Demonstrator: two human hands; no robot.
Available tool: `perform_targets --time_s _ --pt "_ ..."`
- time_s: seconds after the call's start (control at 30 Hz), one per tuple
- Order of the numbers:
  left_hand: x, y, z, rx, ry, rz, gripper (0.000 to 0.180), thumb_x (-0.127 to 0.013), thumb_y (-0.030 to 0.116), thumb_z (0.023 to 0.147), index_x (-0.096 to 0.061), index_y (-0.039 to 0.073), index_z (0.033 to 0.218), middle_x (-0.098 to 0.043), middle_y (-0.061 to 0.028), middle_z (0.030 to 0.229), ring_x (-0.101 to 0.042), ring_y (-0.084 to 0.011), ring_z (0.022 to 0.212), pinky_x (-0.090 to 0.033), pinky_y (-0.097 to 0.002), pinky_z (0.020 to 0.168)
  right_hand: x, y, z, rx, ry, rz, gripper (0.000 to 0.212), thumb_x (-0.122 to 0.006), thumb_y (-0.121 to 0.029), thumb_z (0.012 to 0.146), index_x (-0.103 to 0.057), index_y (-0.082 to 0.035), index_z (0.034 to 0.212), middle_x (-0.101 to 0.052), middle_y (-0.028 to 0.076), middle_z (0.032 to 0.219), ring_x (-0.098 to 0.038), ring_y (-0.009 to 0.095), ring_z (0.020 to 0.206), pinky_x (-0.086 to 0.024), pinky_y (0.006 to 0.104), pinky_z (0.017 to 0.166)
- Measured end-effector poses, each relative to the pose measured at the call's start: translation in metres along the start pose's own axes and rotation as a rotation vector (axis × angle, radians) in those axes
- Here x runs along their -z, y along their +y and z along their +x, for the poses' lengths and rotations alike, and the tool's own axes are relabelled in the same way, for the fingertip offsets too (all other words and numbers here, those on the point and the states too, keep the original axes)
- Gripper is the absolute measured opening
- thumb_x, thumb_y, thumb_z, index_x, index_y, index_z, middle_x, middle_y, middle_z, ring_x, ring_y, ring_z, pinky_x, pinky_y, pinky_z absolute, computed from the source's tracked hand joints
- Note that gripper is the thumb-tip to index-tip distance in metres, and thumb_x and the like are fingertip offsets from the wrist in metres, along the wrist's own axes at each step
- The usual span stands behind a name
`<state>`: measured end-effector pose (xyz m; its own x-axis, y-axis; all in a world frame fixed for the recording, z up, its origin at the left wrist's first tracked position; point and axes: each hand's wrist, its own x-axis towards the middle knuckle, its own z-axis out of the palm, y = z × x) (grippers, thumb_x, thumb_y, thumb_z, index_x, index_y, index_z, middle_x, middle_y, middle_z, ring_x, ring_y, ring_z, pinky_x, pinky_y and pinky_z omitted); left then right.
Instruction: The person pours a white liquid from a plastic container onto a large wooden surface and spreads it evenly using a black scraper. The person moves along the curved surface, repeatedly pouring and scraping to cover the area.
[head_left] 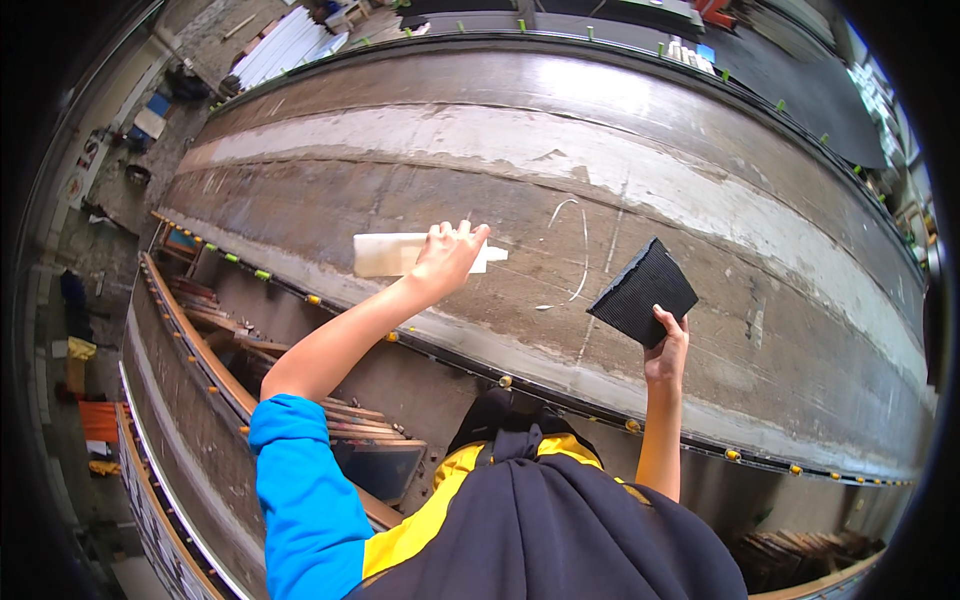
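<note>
Left grip: we see the left grip (452, 256) wrapped from above around the white bottle (385, 255), near its nozzle end, probably for control of the tip.
Bottle: on its side over the surface (340, 200), nozzle to our right; we can't tell if it touches.
Right grip: our right grip (669, 342) pinches the black ribbed pad (640, 285) at its near edge, thumb on the ribs, likely leaving most of the pad clear of fingers.
Pad: slanted, right of the white curved line (586, 250).
Line: on the surface, between bottle and pad.
Near edge: yellow clips (733, 455) spaced along it, presumably fastening the edging.
</note>
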<state>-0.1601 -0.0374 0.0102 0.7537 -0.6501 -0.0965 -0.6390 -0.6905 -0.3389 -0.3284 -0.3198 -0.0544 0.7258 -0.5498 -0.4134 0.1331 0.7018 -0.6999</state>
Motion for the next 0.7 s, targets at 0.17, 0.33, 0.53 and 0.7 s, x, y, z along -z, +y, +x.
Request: perform_targets --time_s 0.17,0.33,0.53,0.7 --pt "-0.018 -0.022 -0.032 0.101 -0.033 -0.004 0.063 -0.073 0.012 0.06 -0.041 0.008 0.114 -0.052 -0.0111 0.095 -0.056 -0.0291 0.087 -0.045 -0.0385 0.074 -0.016 0.014 0.0 -0.035 -0.002 -0.033 0.023 -0.062 -0.003 0.074 -0.051 -0.008 0.093 -0.057 0.002 0.086 -0.057 0.012 0.08 -0.049 0.0266 0.073" --pt "-0.026 -0.027 -0.041 0.104 -0.073 0.019 0.061 -0.071 0.011 0.062 -0.041 0.007 0.115 -0.052 -0.0116 0.097 -0.056 -0.0292 0.087 -0.044 -0.0384 0.074 0.0 0.023 0.003 -0.027 0.043 -0.025 0.022 -0.059 -0.005 0.076 -0.054 -0.005 0.097 -0.059 0.004 0.09 -0.058 0.014 0.084 -0.05 0.0299 0.075" --pt "-0.019 -0.002 -0.038 -0.032 -0.086 -0.155 0.052 -0.067 0.007 0.065 -0.044 0.006 0.112 -0.052 -0.0134 0.097 -0.055 -0.0305 0.088 -0.043 -0.0399 0.075 0.018 0.018 0.003 -0.026 0.125 -0.01 0.03 -0.058 -0.003 0.075 -0.052 -0.004 0.105 -0.058 0.005 0.095 -0.058 0.016 0.088 -0.05 0.031 0.078" --pt "-0.018 0.022 -0.018 -0.104 -0.056 -0.206 0.049 -0.062 0.002 0.066 -0.044 0.005 0.111 -0.052 -0.0148 0.099 -0.053 -0.0318 0.091 -0.042 -0.0417 0.076 0.009 0.021 -0.007 0.068 0.131 -0.031 0.022 -0.06 -0.01 0.077 -0.059 -0.003 0.097 -0.061 0.005 0.092 -0.059 0.016 0.085 -0.05 0.0296 0.075"
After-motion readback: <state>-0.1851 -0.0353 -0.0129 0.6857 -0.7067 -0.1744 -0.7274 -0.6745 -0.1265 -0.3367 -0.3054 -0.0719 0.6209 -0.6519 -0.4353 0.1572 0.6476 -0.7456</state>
